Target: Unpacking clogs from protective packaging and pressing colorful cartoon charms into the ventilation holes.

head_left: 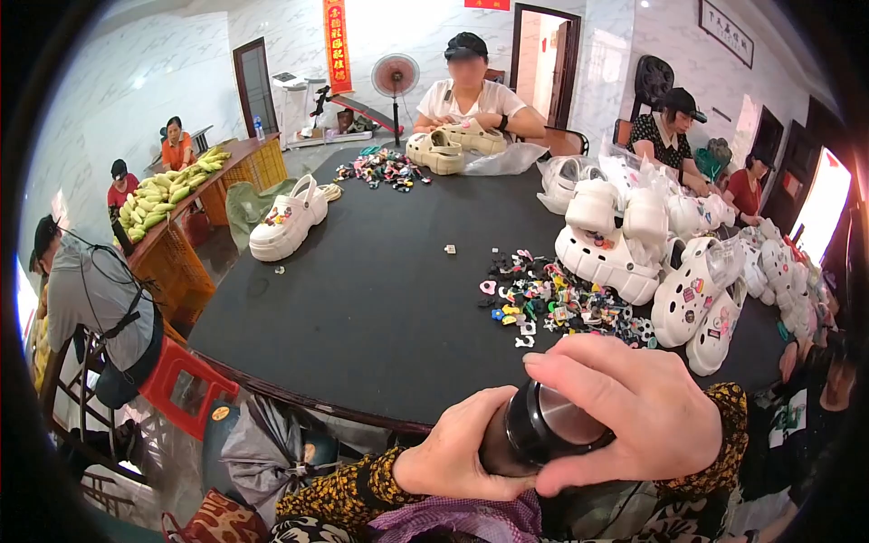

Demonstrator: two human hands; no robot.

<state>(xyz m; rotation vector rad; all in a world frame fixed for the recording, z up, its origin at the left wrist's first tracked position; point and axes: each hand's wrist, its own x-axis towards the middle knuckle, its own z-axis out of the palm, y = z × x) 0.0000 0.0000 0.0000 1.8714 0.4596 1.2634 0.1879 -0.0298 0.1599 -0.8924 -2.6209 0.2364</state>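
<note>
Room: pale marbled walls (154, 90) around a dark counter (380, 299)
Flask: dark, with a silver-topped lid (572, 414), held between both hands at the counter's near edge
Left hand (462, 448): wrapped round the side of the flask (523, 433)
Right hand (638, 407): gripping the lid, fingers and thumb spread about it
Charms (566, 303): small, many-coloured, heaped just beyond the right hand
White clogs (608, 262): piled beside that heap, to its right
Far side: a capped person (466, 86) seated behind cream clogs (436, 152)
</note>
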